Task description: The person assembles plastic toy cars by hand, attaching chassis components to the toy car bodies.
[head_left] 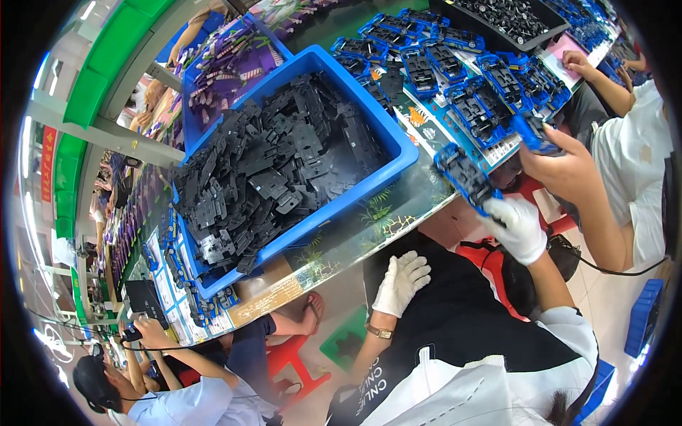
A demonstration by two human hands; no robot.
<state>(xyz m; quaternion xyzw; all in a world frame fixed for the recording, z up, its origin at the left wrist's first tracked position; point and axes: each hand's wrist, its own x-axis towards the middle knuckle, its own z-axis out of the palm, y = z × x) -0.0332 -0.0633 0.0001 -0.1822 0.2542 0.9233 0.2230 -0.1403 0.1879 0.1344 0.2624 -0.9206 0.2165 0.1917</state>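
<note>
My right hand [516, 231], in a white glove, pinches one end of a blue toy car [463, 174], its black underside turned up, at the table's edge. My left hand [403, 284], gloved in white too, is over my dark apron with its fingers stretched out and nothing in them. In front of me a blue bin [334, 226] is heaped with flat black plastic base plates [284, 160]. Several more blue toy cars [472, 110] lie upside down on the table, beyond the one I hold.
To the right, a co-worker's hand [558, 160] holds another blue car. A black tray [511, 25] of small dark parts stands farther back. Striped pieces fill a container [231, 67] behind the bin. At lower left another person [170, 390] works beside a red stool [298, 366].
</note>
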